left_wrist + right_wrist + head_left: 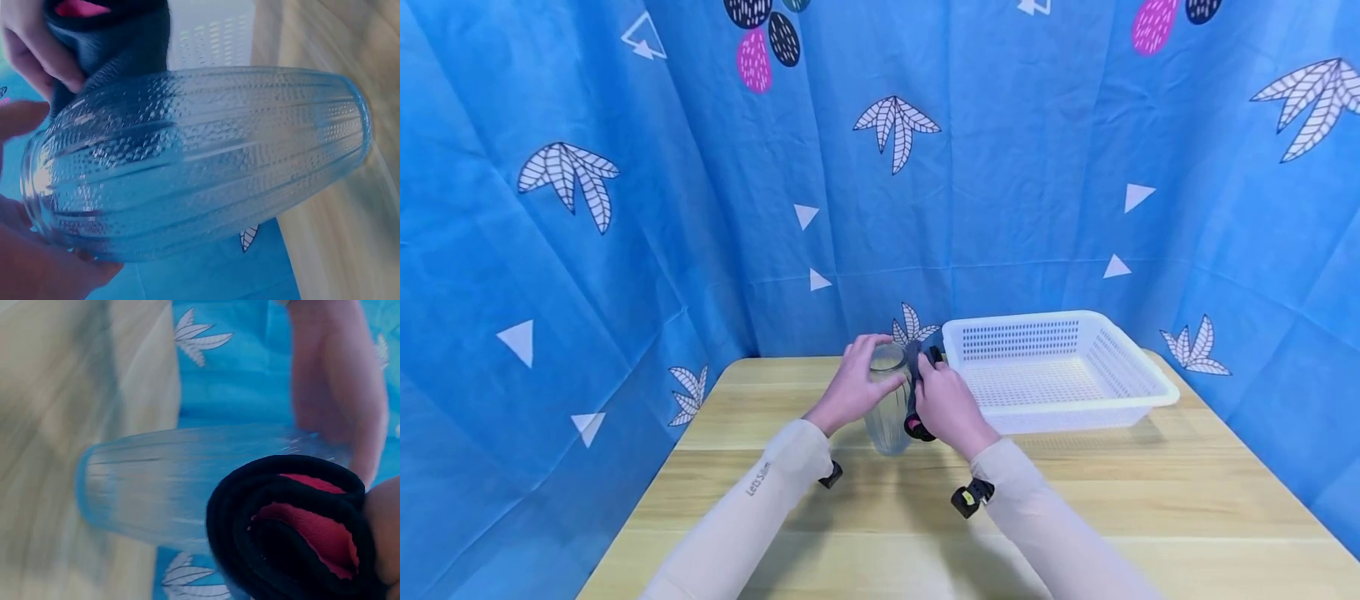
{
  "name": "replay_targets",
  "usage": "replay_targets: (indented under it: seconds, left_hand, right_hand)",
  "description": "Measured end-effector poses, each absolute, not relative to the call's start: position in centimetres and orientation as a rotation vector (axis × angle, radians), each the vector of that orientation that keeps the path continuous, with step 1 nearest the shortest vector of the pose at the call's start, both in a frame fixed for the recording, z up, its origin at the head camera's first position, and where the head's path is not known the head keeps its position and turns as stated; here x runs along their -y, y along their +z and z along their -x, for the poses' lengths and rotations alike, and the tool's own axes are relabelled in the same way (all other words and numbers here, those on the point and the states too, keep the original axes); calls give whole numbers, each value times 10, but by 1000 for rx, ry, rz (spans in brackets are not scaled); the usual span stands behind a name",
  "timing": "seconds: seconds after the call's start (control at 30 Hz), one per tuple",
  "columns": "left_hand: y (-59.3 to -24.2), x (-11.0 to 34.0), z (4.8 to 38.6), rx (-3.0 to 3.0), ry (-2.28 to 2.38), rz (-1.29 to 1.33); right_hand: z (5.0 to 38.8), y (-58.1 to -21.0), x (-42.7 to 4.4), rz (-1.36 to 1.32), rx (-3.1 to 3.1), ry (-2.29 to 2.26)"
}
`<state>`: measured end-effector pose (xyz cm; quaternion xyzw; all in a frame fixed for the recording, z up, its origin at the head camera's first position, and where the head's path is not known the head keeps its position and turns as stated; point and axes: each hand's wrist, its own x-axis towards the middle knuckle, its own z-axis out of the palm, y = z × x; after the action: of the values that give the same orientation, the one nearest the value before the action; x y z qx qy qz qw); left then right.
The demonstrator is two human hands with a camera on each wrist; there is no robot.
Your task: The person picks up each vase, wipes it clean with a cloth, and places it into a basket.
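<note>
A clear ribbed glass vase stands on the wooden table, its textured side filling the left wrist view. Near its rim, my left hand holds it, fingers and thumb around the top. My right hand grips a rolled dark cloth with a pink inner side, close against the right of the vase. In the right wrist view the cloth's rolled end shows black edges and pink folds, and it covers part of the vase. Whether the cloth touches the glass I cannot tell.
A white perforated plastic basket sits on the table just right of my right hand. Behind and along both sides hangs a blue patterned curtain. Each wrist carries a black strapped device.
</note>
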<state>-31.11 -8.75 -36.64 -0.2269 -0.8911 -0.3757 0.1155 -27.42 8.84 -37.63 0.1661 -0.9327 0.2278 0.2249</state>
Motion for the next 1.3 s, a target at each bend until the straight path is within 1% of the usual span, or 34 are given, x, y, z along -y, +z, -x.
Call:
replay_targets:
  seconds: [0.3, 0.5, 0.6, 0.73, 0.9, 1.13, 1.3]
  left_hand:
    - [-372, 81, 310, 2596, -1113, 624]
    - [-374, 81, 310, 2578, -1146, 612]
    - [-374, 81, 312, 2552, -1141, 615]
    - [-374, 81, 313, 2547, -1140, 606]
    - [-376, 81, 311, 2588, -1083, 548]
    - [-371, 83, 311, 2561, -1042, 553]
    - [-369, 83, 311, 2602, -1125, 599]
  right_hand:
    - [283, -406, -89, -375, 2740, 676]
    - [286, -442, -87, -410, 2957, 610]
    - [289, -446, -88, -407, 2962, 640]
    - [289, -437, -90, -356, 2926, 783]
    - [278, -411, -94, -353, 2832, 895]
    - [266, -366, -94, -462, 2513, 748]
    - [267, -361, -88, -486, 2452, 600]
